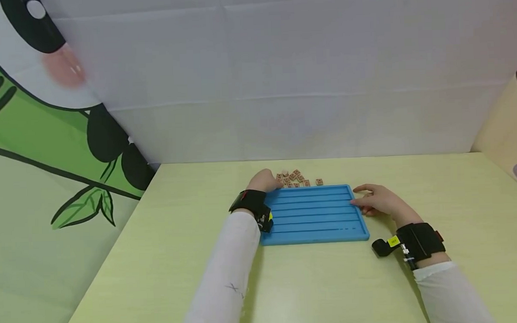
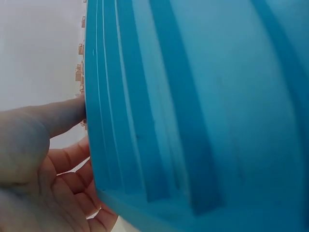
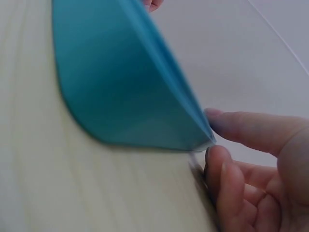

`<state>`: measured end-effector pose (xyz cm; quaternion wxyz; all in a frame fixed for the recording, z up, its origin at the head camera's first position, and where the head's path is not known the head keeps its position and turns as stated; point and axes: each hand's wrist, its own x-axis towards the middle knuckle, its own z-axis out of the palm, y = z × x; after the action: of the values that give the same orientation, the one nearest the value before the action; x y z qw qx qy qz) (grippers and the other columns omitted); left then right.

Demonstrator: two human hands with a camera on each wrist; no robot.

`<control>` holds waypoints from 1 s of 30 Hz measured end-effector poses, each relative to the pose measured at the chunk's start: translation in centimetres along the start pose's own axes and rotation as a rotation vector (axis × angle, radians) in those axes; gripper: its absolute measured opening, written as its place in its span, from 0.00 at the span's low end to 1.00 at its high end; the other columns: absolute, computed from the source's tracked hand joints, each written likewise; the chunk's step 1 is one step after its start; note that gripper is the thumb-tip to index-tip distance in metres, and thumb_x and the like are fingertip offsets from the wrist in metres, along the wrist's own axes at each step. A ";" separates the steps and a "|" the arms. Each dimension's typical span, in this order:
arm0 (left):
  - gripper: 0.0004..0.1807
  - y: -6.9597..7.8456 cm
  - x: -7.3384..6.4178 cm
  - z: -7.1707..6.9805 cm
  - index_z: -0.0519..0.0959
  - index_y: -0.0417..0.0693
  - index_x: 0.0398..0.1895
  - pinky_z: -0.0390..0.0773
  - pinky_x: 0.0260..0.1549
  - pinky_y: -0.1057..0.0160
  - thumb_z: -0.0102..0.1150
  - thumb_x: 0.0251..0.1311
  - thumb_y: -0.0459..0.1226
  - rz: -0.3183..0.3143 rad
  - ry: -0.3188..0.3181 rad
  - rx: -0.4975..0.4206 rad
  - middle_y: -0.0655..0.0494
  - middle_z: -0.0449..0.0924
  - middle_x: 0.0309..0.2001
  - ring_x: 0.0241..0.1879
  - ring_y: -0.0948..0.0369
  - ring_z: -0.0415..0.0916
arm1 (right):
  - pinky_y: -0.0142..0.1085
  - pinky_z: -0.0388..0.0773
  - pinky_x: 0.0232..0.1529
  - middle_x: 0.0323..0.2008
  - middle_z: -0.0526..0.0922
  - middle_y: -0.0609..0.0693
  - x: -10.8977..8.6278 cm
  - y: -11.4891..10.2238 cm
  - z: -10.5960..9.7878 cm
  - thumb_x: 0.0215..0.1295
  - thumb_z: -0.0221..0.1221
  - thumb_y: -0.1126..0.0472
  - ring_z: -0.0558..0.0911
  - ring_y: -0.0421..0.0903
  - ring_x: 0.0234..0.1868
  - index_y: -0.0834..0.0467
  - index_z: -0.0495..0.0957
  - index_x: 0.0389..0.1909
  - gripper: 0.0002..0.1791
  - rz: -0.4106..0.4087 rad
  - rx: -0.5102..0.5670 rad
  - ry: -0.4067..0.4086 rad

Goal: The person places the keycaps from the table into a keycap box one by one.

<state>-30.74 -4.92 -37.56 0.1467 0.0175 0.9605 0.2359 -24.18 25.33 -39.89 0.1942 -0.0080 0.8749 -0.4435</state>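
Observation:
A blue rectangular tray (image 1: 313, 217) with several raised ridges running lengthwise lies in front of me. At its far left corner, my left hand (image 1: 264, 181) grips the edge; in the left wrist view the thumb (image 2: 67, 115) meets the rim and the other fingers curl along the outer side. My right hand (image 1: 377, 201) pinches the right edge, thumb and fingers meeting at the tray's side in the right wrist view. Just behind the tray lie several small wooden tiles (image 1: 299, 178) with dark markings, close to the left fingertips.
The pale wooden table (image 1: 323, 287) extends around the tray. One tile (image 1: 319, 182) lies apart to the right of the cluster. A whitish cloth (image 1: 283, 127) hangs behind the far table edge, and a printed cartoon cloth (image 1: 71, 187) covers the left side.

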 end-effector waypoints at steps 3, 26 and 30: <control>0.25 0.0 0.1 0.1 0.61 0.49 0.10 0.57 0.25 0.63 0.56 0.64 0.44 0.004 0.008 0.012 0.58 0.50 0.14 0.17 0.61 0.51 | 0.28 0.74 0.25 0.21 0.76 0.46 0.1 0.1 0.0 0.64 0.59 0.55 0.75 0.37 0.20 0.69 0.58 0.66 0.36 0.003 0.001 0.003; 0.17 -0.4 -1.1 -1.9 0.65 0.44 0.21 0.58 0.24 0.66 0.49 0.70 0.40 0.136 0.110 -0.121 0.56 0.60 0.19 0.20 0.62 0.58 | 0.28 0.74 0.24 0.20 0.76 0.46 0.5 0.1 0.1 0.65 0.59 0.54 0.74 0.37 0.19 0.69 0.59 0.66 0.35 0.000 0.000 0.007; 0.11 -0.7 -2.3 -2.5 0.72 0.38 0.43 0.70 0.34 0.61 0.51 0.68 0.39 0.169 0.121 -0.298 0.46 0.75 0.37 0.36 0.53 0.76 | 0.28 0.74 0.24 0.21 0.76 0.46 0.5 0.1 -0.1 0.64 0.59 0.54 0.75 0.37 0.20 0.69 0.59 0.66 0.35 0.000 0.005 0.008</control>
<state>-29.26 -6.87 -35.11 0.0691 0.0619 0.9171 0.3877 -24.62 25.33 -40.06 0.1909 -0.0060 0.8745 -0.4458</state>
